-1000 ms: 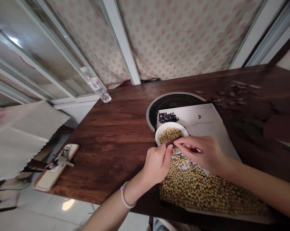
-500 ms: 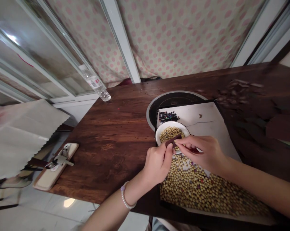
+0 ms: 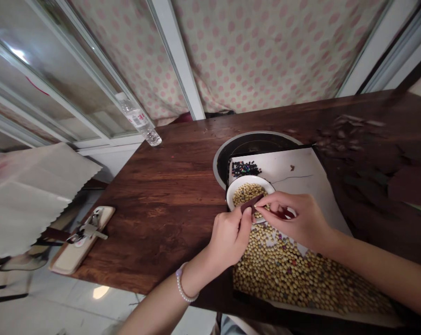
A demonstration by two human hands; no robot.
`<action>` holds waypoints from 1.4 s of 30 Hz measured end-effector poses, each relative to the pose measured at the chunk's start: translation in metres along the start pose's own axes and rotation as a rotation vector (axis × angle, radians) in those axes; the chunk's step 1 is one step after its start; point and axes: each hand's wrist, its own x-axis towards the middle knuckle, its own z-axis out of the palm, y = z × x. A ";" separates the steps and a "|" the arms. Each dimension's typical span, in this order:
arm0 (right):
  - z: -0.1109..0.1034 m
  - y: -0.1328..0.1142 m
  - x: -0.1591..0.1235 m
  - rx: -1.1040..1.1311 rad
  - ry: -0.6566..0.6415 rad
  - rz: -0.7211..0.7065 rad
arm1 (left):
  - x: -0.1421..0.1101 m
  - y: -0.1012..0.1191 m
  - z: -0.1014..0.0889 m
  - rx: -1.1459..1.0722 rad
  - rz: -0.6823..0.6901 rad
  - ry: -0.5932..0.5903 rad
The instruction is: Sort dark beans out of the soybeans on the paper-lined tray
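Right hand (image 3: 294,221) edged up, flat dark strip (image 3: 251,204)

Two grips show: the left grip (image 3: 227,242) and the right grip (image 3: 294,221), with one dark strip (image 3: 250,204) between them. One bracelet of white beads (image 3: 186,284) sits behind the left grip. Just beyond the grips are one white bowl (image 3: 247,179) of soybeans (image 3: 248,193), too many to count, and one small heap of dark beans (image 3: 245,168), both on one white sheet (image 3: 294,190). Behind the grips lies one uncountable spread of soybeans (image 3: 301,274). Farther on is one round black burner (image 3: 255,142). Well left of the grips stands one plastic bottle (image 3: 138,123), beyond one desk (image 3: 161,209).
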 end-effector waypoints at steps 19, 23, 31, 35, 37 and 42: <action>0.001 0.001 -0.001 0.023 0.025 0.033 | -0.003 0.000 0.000 -0.025 0.006 0.015; -0.001 0.001 -0.002 -0.007 0.011 -0.007 | -0.003 0.000 0.000 -0.014 0.001 0.012; 0.001 0.003 -0.004 -0.072 0.045 -0.113 | -0.002 0.000 0.000 -0.008 0.008 0.019; 0.001 0.004 -0.005 -0.101 0.056 -0.177 | -0.002 0.001 0.000 0.002 0.011 0.017; 0.001 0.004 -0.005 -0.119 0.045 -0.204 | -0.002 0.000 0.000 0.015 0.024 0.010; 0.001 0.003 -0.005 -0.169 0.061 -0.227 | -0.001 0.000 0.001 0.059 0.057 0.003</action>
